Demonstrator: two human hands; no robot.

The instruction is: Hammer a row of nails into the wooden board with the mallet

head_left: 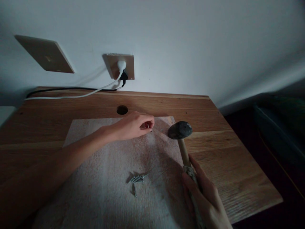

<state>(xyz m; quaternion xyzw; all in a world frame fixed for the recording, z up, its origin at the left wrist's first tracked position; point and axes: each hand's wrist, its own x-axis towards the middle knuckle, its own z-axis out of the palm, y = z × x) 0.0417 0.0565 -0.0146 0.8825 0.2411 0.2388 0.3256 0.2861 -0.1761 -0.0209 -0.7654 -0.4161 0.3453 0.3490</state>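
The left hand (134, 126) lies on a pale board (107, 178), with thumb and forefinger pinched narrow around a small nail (152, 129). The nail is very thin and mostly covered by the fingertips, so it is hard to make out in the dim light. Just to the right of it, the dark rounded head of a hammer (180, 130) hovers above the far right corner of the board, near the nail but apart from it.

The right hand (205, 200) is closed around the lower end of the wooden handle. The handle's end and part of this hand are cut off by the bottom edge.

A small heap of nails (137, 179) lies on the board between the two arms. The board rests on a wooden counter (226, 159) with a round cable hole (122, 110).

On the wall, a socket (130, 63) carries a white plug (121, 65) and a black plug (123, 76). Their cables (83, 94) run left along the back of the counter. A blank-looking wall plate (45, 54) is too dark to show any marking.
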